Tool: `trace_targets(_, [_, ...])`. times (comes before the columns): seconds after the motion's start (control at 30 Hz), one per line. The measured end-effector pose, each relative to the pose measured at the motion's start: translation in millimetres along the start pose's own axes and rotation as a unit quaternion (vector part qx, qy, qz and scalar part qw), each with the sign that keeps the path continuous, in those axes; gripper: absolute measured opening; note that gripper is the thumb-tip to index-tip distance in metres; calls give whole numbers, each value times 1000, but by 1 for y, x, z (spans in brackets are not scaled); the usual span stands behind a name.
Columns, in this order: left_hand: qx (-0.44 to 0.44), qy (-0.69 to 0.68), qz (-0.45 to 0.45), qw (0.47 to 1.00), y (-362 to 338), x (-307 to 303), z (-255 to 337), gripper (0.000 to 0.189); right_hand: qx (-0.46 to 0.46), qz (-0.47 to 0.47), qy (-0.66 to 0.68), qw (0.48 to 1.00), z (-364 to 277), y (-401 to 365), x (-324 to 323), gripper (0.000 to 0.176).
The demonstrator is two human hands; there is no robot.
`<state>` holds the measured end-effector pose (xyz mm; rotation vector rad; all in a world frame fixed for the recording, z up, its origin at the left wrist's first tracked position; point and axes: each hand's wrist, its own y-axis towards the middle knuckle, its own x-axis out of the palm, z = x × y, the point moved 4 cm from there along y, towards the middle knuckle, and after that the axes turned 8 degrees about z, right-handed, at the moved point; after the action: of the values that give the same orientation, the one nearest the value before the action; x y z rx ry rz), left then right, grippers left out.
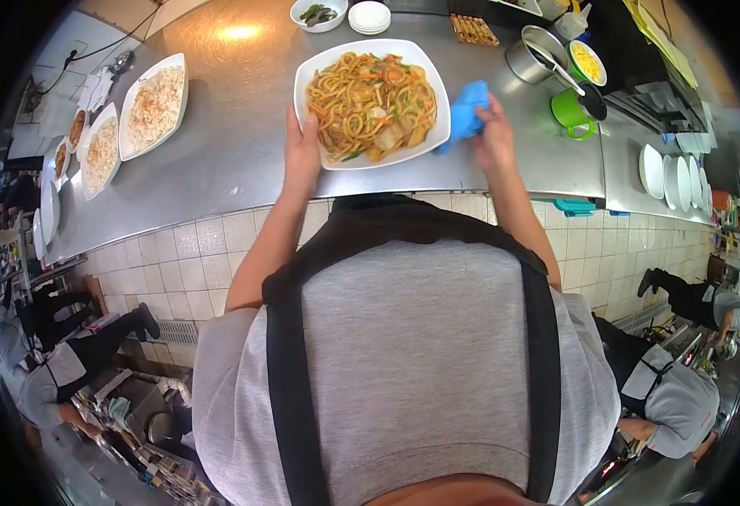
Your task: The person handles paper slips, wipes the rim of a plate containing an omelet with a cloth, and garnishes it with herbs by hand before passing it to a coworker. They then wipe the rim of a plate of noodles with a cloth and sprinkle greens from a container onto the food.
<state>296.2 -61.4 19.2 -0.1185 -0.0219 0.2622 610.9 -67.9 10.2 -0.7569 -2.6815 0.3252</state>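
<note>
A large white square dish [444,126] heaped with stir-fried noodles [371,105] sits before me on a steel counter. My left hand [302,148] grips its lower left edge, thumb on the rim and fingers along the outer side. To the right of the dish, my right hand [495,137] is closed on a blue cloth [469,111]. The cloth lies close to the dish's right rim; whether they touch is hard to tell.
Rice dishes [152,108] stand on the left of the steel counter [218,169]. A white bowl [319,15] and stacked small plates [370,17] are behind. On the right are a metal pot [535,57], a green mug [570,110] and upright white plates [673,179]. Co-workers [678,401] stand behind me.
</note>
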Motion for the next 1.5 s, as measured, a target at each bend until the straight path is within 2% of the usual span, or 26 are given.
trace_targets(0.03, [26,-20,-11,999,-1,1,-5,54,29,-8,27,999,8,-12,19,42])
trace_targets(0.1, [9,-7,-3,1000,13,-8,-16,52,58,-20,54,997,14,-13,38,43])
trace_targets(0.23, [-39,71,-62,995,29,-14,-1,47,98,-35,72,992,7,23,65,46])
trace_targets(0.3, [-59,98,-88,990,35,-11,23,45,215,-126,-31,968,3,39,78,45])
trace_targets(0.33, [-72,112,-117,984,41,-6,32,45,204,-183,-75,959,-5,38,90,44])
trace_targets(0.37, [-85,125,-147,978,46,-2,35,45,206,-183,-77,958,-6,41,100,44])
trace_targets(0.43, [-124,97,-188,969,67,5,25,44,221,-269,-171,922,0,49,128,43])
trace_targets(0.47, [-162,69,-230,957,75,9,19,44,251,-292,-170,907,5,56,139,43])
trace_targets(0.57, [-165,77,-255,950,88,9,11,43,231,-314,-183,903,8,68,147,44])
trace_targets(0.6, [-166,76,-255,949,82,6,7,43,257,-295,-180,902,10,69,139,43])
trace_targets(0.63, [-117,109,-181,970,70,-4,17,42,260,-292,-178,903,11,61,125,43])
trace_targets(0.67, [-65,140,-103,983,60,-13,25,41,236,-255,-100,932,9,51,107,42])
trace_targets(0.7, [-65,140,-105,982,54,-15,20,41,210,-216,-22,953,10,41,92,42])
trace_targets(0.73, [-48,105,-66,991,49,-20,12,40,210,-214,-21,954,20,32,80,42])
trace_targets(0.8, [-28,68,-26,997,33,-21,5,39,201,-170,126,956,32,19,63,42])
trace_targets(0.87, [-63,-70,122,988,3,-14,1,41,173,-164,172,956,31,-14,62,41])
trace_targets(1.0, [-118,-171,117,971,-36,-10,-19,43,129,-129,208,961,28,-53,50,42])
trace_targets(1.07, [-263,-119,35,957,-53,-23,-7,48,118,-127,196,965,28,-51,48,42])
trace_targets(1.1, [-265,-116,34,957,-45,-36,-6,48,108,-121,161,974,24,-43,49,42])
trace_targets(1.17, [-124,-30,1,992,-7,-61,3,54,99,-111,124,981,14,-23,57,43])
trace_targets(1.23, [-93,-36,-10,995,41,-62,6,54,126,-149,17,981,6,0,71,47])
trace_targets(1.3, [-105,-112,-104,983,76,-36,5,48,117,-193,-26,974,8,31,92,47])
trace_targets(1.33, [-103,-113,-105,983,81,-29,8,48,107,-238,-68,963,8,37,103,48])
trace_targets(1.4, [-192,-77,-54,977,81,-15,5,42,119,-234,-85,961,4,37,117,46])
trace_targets(1.47, [-162,-67,-42,984,83,-20,-1,40,133,-228,-101,959,9,34,116,44])
trace_targets(1.5, [-134,-58,-28,989,83,-22,-4,39,134,-205,-46,968,15,29,106,45])
